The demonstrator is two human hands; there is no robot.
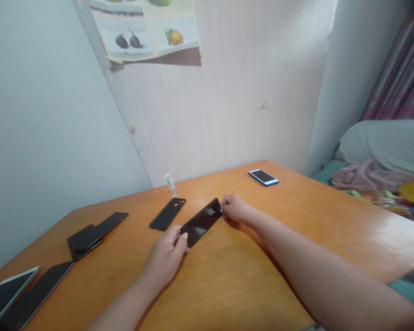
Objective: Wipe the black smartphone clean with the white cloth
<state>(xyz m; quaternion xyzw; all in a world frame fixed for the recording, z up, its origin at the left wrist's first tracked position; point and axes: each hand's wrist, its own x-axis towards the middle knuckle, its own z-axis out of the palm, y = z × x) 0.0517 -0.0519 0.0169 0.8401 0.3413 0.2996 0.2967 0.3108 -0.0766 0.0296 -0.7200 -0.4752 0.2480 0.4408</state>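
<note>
A black smartphone (200,224) is held tilted above the wooden table, its dark glossy face showing reflections. My left hand (166,253) grips its near left end, thumb on the front edge. At the phone's far right corner is my right hand (235,209), fingers curled closed; a small greyish bit shows by the fingertips, too small to name. Just behind the phone lies an empty black phone case (166,216) with a camera cutout. Behind that case stands a small clear pump bottle (171,185).
A white-fronted phone in a blue case (263,177) lies at the back right of the table (224,285). On the left are stacked black phones or cases (93,234), a dark tablet-like device (37,294) and a white-edged one (10,294). Walls border the table's back and left.
</note>
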